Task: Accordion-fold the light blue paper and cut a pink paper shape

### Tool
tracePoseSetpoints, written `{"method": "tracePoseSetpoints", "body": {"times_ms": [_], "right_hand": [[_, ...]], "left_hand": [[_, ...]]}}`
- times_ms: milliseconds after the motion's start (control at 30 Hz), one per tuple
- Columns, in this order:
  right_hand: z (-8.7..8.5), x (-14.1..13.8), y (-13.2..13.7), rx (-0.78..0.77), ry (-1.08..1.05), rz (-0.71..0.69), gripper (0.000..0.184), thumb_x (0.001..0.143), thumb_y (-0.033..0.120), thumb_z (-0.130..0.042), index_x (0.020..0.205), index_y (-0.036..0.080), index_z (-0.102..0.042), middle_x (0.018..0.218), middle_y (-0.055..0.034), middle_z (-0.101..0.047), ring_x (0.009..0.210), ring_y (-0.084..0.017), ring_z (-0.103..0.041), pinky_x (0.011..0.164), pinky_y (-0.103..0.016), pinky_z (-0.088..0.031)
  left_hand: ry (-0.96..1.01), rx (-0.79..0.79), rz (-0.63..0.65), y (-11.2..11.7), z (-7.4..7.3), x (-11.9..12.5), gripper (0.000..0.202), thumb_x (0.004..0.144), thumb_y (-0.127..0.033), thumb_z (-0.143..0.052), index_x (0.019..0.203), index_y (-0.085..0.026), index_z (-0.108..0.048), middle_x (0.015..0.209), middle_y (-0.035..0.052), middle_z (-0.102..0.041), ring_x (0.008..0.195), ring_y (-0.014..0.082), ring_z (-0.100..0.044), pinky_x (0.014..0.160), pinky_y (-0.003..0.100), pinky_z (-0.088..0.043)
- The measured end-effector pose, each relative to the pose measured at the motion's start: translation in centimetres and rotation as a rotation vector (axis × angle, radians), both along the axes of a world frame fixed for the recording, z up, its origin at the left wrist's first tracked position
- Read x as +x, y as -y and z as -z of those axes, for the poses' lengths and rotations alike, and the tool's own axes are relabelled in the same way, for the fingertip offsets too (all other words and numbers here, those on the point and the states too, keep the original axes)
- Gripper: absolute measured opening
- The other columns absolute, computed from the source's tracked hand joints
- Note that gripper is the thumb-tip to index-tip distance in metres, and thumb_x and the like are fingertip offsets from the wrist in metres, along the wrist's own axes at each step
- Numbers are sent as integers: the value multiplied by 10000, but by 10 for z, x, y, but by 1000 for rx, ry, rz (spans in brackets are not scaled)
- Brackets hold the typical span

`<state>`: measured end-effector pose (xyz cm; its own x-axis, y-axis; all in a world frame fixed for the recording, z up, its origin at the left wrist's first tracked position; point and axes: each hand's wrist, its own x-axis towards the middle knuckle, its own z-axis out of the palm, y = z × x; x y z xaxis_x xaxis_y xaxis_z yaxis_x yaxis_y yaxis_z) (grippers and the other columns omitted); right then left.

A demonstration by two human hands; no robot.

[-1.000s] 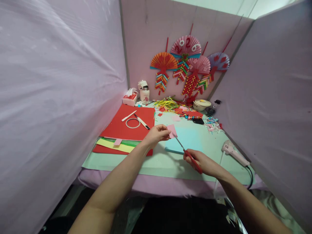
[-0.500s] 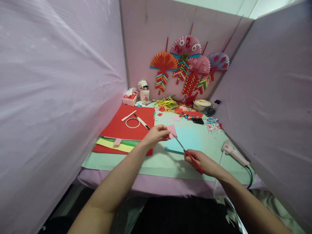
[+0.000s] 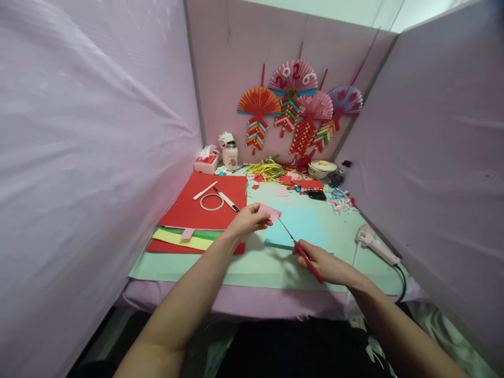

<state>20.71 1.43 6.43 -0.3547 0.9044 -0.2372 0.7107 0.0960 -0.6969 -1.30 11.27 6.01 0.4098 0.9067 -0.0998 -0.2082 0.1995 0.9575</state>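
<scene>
My left hand (image 3: 250, 220) pinches a small piece of pink paper (image 3: 270, 212) between thumb and fingers, above the table. Red-handled scissors (image 3: 309, 262) are gripped in my right hand (image 3: 325, 263), their blades pointing up and left. The blade tips meet the lower right edge of the pink paper; whether they are cutting into it I cannot tell. Beneath and just beyond both hands lies a light blue sheet or pad (image 3: 303, 226) on the pale green table cover (image 3: 236, 278).
At left, red sheets (image 3: 185, 210) carry a white pen (image 3: 205, 190), a craft knife (image 3: 229, 200) and a ring (image 3: 211, 209). Yellow strips (image 3: 265, 169), paper scraps (image 3: 340, 199) and a lidded bowl (image 3: 322, 169) lie behind. A glue gun (image 3: 377, 245) with its cord rests at right.
The pink paper has turned in my left hand and now lies flatter, its corner toward the blades. The scissors have shifted slightly with it. The whole view has moved a little.
</scene>
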Motion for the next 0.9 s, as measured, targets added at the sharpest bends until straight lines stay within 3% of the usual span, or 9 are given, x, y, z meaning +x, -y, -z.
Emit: {"method": "tracePoseSetpoints", "body": {"times_ms": [200,300,433,900], "right_hand": [[16,-35,-6,31,-258,157,482,865,685,-407,832,205,-447,709,16,-498,618,-123,-444,551,-249,-375],[32,-52,-14,-17,-439,203,585,817,784,-383,873,205,-444,673,37,-460,572,-113,-444,509,-243,-367],[44,-64,-23,-37,-578,237,611,798,803,-400,896,203,-462,628,56,-438,523,-100,-422,478,-237,-340],[46,-68,-28,-9,-625,291,641,732,851,-423,825,218,-446,558,66,-414,475,-105,-410,452,-252,-318]], "left_hand": [[335,-131,-185,1,5,12,158,672,-136,-721,716,-152,-570,707,9,-663,727,118,-676,728,224,-521],[398,-187,-242,3,6,16,138,679,-113,-703,749,-150,-591,728,10,-675,709,100,-666,673,191,-507],[451,-222,-288,3,9,18,150,665,-113,-710,763,-151,-603,723,4,-676,691,92,-651,588,163,-468],[461,-213,-282,7,11,23,108,707,-71,-670,734,-137,-590,727,39,-683,710,101,-651,672,188,-509]]}}
